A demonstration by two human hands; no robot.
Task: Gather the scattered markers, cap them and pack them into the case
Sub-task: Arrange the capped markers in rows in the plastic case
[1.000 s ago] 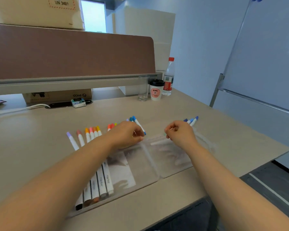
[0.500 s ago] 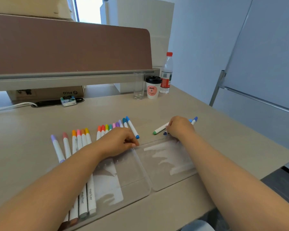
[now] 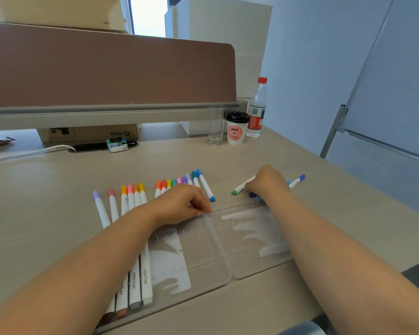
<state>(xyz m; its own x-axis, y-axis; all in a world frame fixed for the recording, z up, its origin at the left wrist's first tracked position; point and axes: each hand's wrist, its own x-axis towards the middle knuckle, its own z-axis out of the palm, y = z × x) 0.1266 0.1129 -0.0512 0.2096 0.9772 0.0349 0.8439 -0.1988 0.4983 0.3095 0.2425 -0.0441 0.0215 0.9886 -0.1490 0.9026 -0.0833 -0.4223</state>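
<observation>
A clear plastic case lies open on the desk, with its lid half to the right. A row of white markers with coloured caps fills the case's left side; a blue-capped marker ends the row on the right. My left hand rests on that row, fingers curled, with the fingertips at the case's middle ridge and nothing visible in them. My right hand is curled over loose markers behind the lid: a green-tipped marker sticks out to the left, a blue-capped marker to the right.
At the back right stand an empty glass, a paper coffee cup and a water bottle. A brown divider panel walls off the back. A cardboard box and white cable lie under it. The desk edge runs close on the right.
My left hand has laid its blue marker down at the end of the row and dropped to the case. My right hand has reached back and curled over the loose markers.
</observation>
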